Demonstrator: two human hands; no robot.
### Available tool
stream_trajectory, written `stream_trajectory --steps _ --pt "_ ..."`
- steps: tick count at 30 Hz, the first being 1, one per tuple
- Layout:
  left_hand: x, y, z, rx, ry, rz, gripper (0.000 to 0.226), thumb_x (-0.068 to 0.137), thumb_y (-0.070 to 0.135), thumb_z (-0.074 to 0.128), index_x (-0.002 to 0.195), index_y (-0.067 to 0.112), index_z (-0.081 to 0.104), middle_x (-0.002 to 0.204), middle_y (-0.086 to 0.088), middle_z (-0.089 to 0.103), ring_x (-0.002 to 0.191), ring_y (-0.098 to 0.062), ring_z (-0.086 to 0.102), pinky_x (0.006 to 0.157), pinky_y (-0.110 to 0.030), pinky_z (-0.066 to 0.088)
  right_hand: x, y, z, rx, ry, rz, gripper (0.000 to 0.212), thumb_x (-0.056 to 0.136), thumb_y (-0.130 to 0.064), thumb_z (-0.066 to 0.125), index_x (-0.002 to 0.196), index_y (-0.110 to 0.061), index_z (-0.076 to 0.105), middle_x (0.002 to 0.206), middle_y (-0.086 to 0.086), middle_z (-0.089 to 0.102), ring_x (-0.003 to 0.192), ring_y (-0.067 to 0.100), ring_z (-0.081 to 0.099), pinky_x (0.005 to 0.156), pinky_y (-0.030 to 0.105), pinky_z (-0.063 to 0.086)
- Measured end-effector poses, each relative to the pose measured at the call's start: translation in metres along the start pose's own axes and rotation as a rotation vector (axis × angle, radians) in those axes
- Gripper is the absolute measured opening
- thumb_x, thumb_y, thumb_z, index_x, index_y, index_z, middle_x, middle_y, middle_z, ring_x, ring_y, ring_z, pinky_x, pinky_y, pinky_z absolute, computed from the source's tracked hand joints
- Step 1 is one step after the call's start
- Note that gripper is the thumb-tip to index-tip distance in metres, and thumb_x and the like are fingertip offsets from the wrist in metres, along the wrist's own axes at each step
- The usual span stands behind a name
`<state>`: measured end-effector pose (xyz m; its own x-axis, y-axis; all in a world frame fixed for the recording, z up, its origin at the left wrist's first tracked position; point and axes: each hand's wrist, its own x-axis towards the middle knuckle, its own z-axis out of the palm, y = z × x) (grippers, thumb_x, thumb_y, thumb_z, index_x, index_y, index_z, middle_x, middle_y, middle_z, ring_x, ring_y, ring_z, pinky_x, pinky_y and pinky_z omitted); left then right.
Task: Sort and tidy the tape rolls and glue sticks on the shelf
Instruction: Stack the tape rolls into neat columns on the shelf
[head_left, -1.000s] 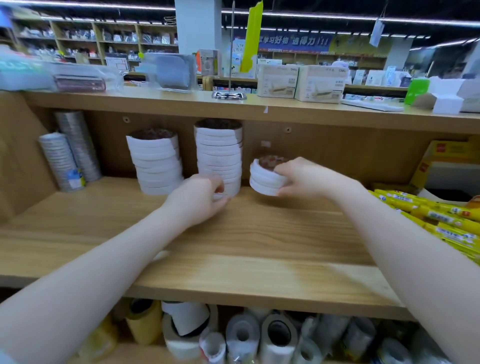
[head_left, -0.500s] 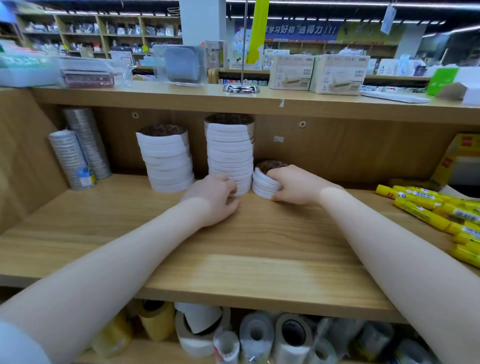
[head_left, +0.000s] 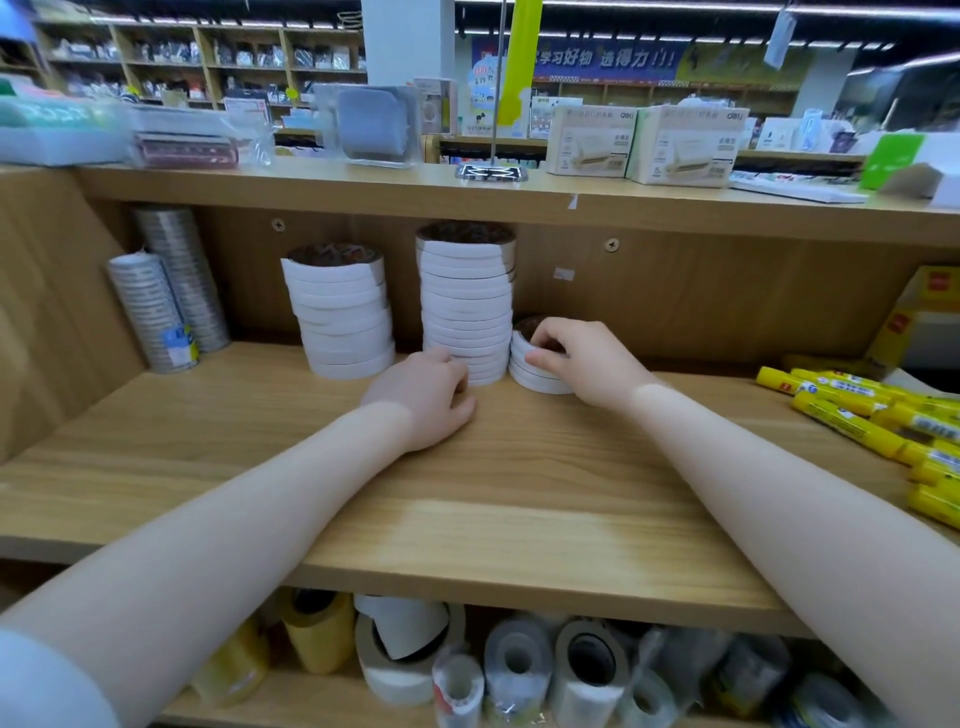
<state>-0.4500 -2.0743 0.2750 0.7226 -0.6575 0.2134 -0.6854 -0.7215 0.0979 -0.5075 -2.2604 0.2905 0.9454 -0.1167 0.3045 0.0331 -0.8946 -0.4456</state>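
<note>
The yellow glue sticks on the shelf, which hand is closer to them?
Right. The right hand grips the short stack of white tape rolls, between the taller stacks and the yellow glue sticks. The left hand sits further left, at the tall stack's base.

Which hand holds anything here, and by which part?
Right hand grips the short stack of white tape rolls by its top rim. Left hand touches the tall white stack's base.

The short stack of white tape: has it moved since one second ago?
Yes. The short stack moved left and now sits right beside the tall stack.
</note>
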Motion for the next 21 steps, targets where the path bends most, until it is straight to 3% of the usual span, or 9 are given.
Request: stream_trajectory --steps 3,10,13,15,18,21 --pt "0.001 -0.001 0.001 -0.004 0.011 0.01 0.027 0.09 0.038 0.048 0.102 0.016 0.057 0.109 -0.001 0.051 0.103 -0.02 0.05 0.077 -0.033 0.045 0.003 -0.001 0.002 -0.03 0.021 -0.004 0.02 0.091 -0.03 0.056 0.092 -0.01 0.061 0.082 0.005 0.063 0.069 0.02 0.053 0.064 0.035 0.043" --pt "0.001 0.0 0.001 -0.011 0.028 0.012 0.022 0.09 0.034 0.048 0.095 0.015 0.057 0.108 -0.004 0.053 0.101 -0.023 0.052 0.077 -0.034 0.045 0.005 0.001 -0.001 -0.052 0.006 0.002 0.017 0.089 -0.032 0.059 0.089 -0.015 0.061 0.085 0.004 0.065 0.071 0.017 0.056 0.067 0.037 0.047" --pt "0.0 0.002 -0.004 -0.013 0.013 0.011 0.023 0.091 0.034 0.046 0.096 0.015 0.059 0.107 -0.004 0.055 0.099 -0.023 0.053 0.076 -0.032 0.045 0.002 -0.003 0.006 -0.154 0.047 0.046 0.021 0.09 -0.038 0.056 0.099 -0.019 0.06 0.095 0.002 0.065 0.085 0.02 0.059 0.077 0.041 0.05" --pt "-0.004 0.001 -0.009 -0.017 -0.01 0.022 0.024 0.091 0.035 0.046 0.1 0.017 0.059 0.106 -0.001 0.056 0.096 -0.02 0.053 0.077 -0.033 0.047 -0.003 -0.006 0.009 -0.329 0.133 0.055 0.032 0.089 -0.043 0.055 0.112 -0.02 0.057 0.11 0.001 0.06 0.103 0.022 0.055 0.091 0.045 0.045" --pt "-0.013 0.002 -0.017 -0.039 0.019 0.096 0.024 0.091 0.036 0.048 0.105 0.018 0.058 0.102 0.0 0.059 0.091 -0.016 0.054 0.079 -0.035 0.05 -0.017 -0.015 0.001 -0.396 0.277 0.006 0.041 0.088 -0.046 0.054 0.117 -0.018 0.056 0.117 0.001 0.057 0.111 0.022 0.05 0.1 0.041 0.038" --pt "-0.022 0.009 -0.026 -0.029 0.051 0.183 0.028 0.091 0.038 0.049 0.109 0.018 0.059 0.097 0.003 0.061 0.089 -0.014 0.056 0.077 -0.036 0.053 -0.039 -0.02 -0.01 -0.414 0.31 -0.065 0.033 0.09 -0.041 0.053 0.109 -0.015 0.061 0.112 0.003 0.06 0.108 0.022 0.051 0.095 0.035 0.038"
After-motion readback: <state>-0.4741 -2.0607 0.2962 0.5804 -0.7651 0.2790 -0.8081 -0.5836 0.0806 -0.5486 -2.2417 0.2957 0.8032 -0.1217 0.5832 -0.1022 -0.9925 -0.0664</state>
